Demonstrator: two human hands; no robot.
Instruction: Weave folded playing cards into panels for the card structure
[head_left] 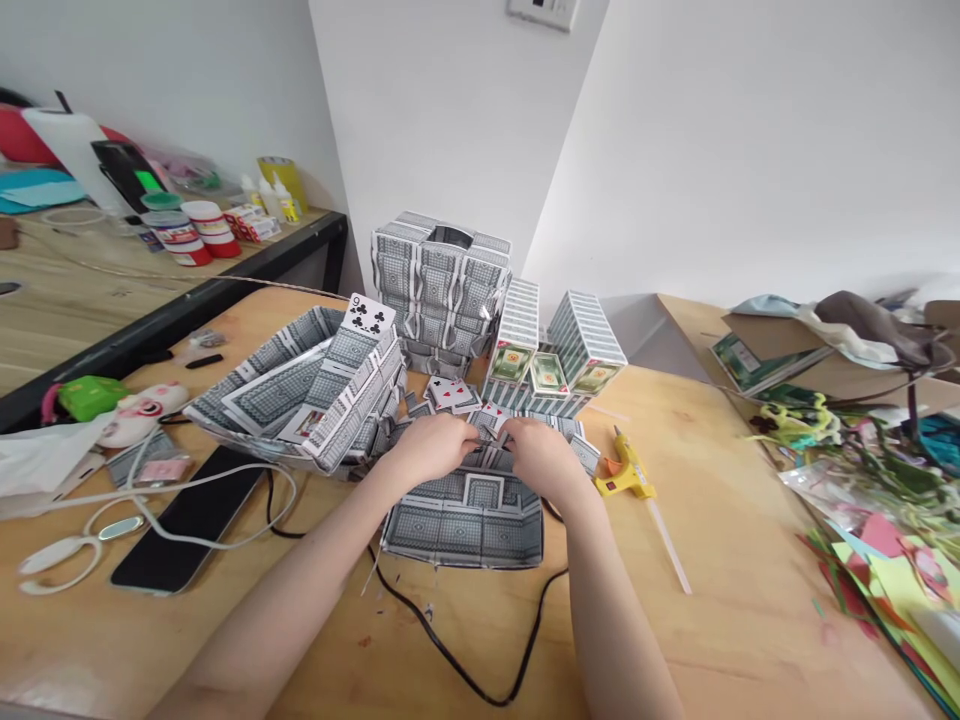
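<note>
My left hand (437, 446) and my right hand (545, 458) meet with curled fingertips over a tray-like piece built of grey-backed playing cards (465, 530). Between the fingertips is a playing card (491, 420), partly hidden by the fingers; both hands pinch it. Loose playing cards (450, 392) lie face up just behind my left hand. To the left stands a larger open box made of cards (352, 400), with a nine of clubs (369, 315) upright at its corner. A tall card-covered structure (442, 280) rises behind.
Stacked green-ended card boxes (585, 340) stand at the back. A yellow glue gun (628, 468) with a glue stick lies right of the tray. A black cable (457, 655) loops in front. A phone (187, 525), white cable and scissors (64, 555) lie left; craft scraps (892, 570) lie right.
</note>
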